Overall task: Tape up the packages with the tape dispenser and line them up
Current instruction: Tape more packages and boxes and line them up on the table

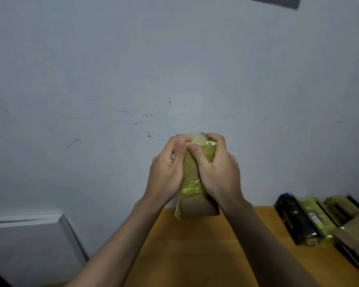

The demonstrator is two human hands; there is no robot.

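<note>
Both hands hold one package up in front of the wall, raised above the far edge of the worktop. The package is a small cardboard box wrapped in yellow-green tape, standing on end, with bare brown cardboard showing at its lower end and a loose strip of tape hanging at its 7 o'clock corner.

The left hand grips the box from the 9 o'clock side, fingers curled over the top edge and thumb pressed on the near face. The right hand grips from the 3 o'clock side, fingers wrapped over the top corner, thumb lying on the taped face just beside the left thumb. Both hands are closed tight round the box.

At 4 o'clock on the worktop lie more packages side by side: a black box, next to it a yellow-green taped box, and further right another taped box partly blurred. An open cardboard flap lies in front of them. At 8 o'clock, beside the worktop, stands a grey panel against the wall.
</note>
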